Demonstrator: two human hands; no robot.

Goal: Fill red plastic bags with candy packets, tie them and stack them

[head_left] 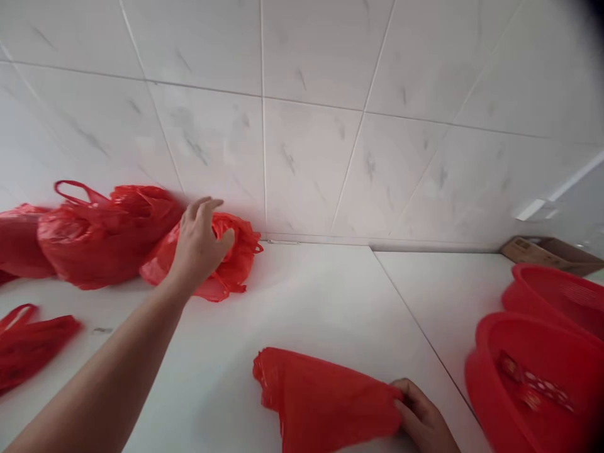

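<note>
My left hand (201,242) reaches toward the wall with its fingers apart, above a crumpled red plastic bag (238,248) on the white table. Whether it touches that bag I cannot tell. At the lower right, my right hand (422,415) pinches the end of another red plastic bag (330,399), which looks flat and hangs out to the left over the table. Its lower part runs out of the frame.
Filled red bags (108,236) stand along the tiled wall (311,170) on the left. A smaller red bag (35,346) lies nearer. Two red plastic baskets (491,352) and a cardboard box (542,255) are on the right. A seam crosses the white table (212,358).
</note>
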